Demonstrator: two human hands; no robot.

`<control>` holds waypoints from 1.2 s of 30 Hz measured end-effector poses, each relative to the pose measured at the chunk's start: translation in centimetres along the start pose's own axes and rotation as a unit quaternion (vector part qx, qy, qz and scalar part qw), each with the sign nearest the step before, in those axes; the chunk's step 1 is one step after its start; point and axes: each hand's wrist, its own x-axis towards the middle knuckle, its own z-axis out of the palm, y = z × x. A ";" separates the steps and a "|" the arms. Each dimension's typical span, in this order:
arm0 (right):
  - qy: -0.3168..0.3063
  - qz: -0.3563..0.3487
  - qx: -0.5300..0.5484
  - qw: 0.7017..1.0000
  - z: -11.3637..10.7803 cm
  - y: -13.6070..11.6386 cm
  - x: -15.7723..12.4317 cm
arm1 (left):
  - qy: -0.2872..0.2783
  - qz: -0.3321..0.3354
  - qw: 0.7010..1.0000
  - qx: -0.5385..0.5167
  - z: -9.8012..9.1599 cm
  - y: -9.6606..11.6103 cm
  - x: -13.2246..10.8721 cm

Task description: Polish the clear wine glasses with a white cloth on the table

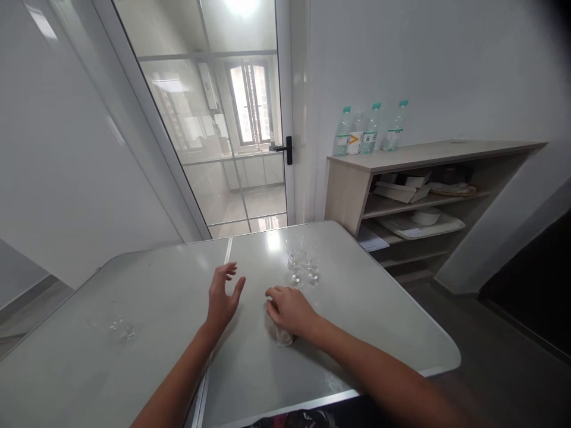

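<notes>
My left hand is raised over the table near its seam, fingers apart and nothing in it. To its right, my right hand is closed, its fingers curled round a whitish crumpled cloth. Most of that cloth is hidden under the palm, so I cannot make out whether it is fabric or tissue. Just beyond my right hand stand several clear stemmed glasses, close together and upright. More clear glassware is on the left half of the table, faint and hard to make out.
The pale glossy table has a metal-edged seam across it. Behind it is a glass door with a black handle. At the right, a wooden shelf unit bears several plastic bottles, a tray and boxes.
</notes>
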 end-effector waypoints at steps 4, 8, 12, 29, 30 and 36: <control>-0.036 -0.057 0.091 0.994 0.6 0.5 -0.1 | 0.124 0.120 0.969 0.178 -5.4 -2.1 2.5; -0.066 -0.080 0.072 0.992 1.4 1.6 0.1 | 0.323 0.053 0.894 0.306 -11.9 -4.8 3.5; -0.072 -0.083 0.054 0.992 2.4 2.2 0.2 | 0.388 -0.070 0.840 0.373 -15.7 -7.0 2.9; -0.007 -0.159 0.155 0.975 0.9 1.2 0.2 | 0.168 -0.362 0.822 0.406 -15.6 -10.0 1.0; 0.005 -0.171 0.160 0.972 0.7 1.0 0.2 | 0.158 -0.352 0.824 0.414 -15.7 -10.3 1.0; 0.056 -0.102 0.283 0.952 -0.2 0.6 0.6 | 0.104 -0.413 0.824 0.374 -15.5 -11.1 1.0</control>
